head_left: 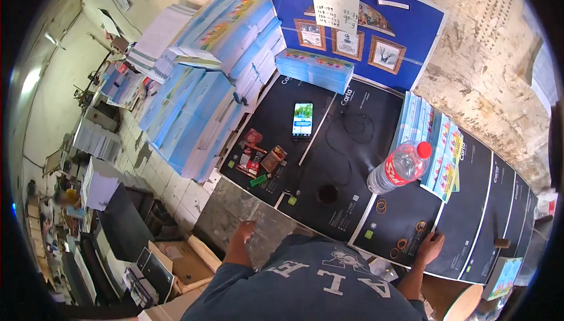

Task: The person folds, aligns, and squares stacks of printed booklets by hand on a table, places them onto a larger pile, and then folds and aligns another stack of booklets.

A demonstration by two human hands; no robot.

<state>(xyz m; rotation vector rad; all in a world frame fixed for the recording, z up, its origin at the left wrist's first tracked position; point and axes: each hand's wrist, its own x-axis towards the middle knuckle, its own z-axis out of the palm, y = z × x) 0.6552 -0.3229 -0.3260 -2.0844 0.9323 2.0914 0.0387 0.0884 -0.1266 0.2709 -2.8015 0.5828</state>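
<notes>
We stand at the near edge of a black-covered table (pixel 317 162), our two hands well apart. Our left hand (pixel 247 228), at ten o'clock, is off the table with nothing visible in it; we cannot tell how far its fingers are closed. Our right hand (pixel 430 248), at three o'clock, is at the table's near edge, and we cannot tell whether it grips anything. The rubber bands (pixel 402 243) lie on the table just beside it, with more at one o'clock.

A large plastic bottle (pixel 395 169) with a red cap stands at one o'clock, between us and the upright rows of booklets (pixel 418 127), partly blocking them. A loose black cord (pixel 351 156) crosses the middle. The lit phone (pixel 302 120) lies at eleven o'clock, small packets (pixel 257 159) at ten. A booklet stack (pixel 314 71) sits at twelve, before a blue board (pixel 385 33); tall paper piles (pixel 202 97) crowd ten to eleven. An open cardboard box (pixel 188 262) is at nine.
</notes>
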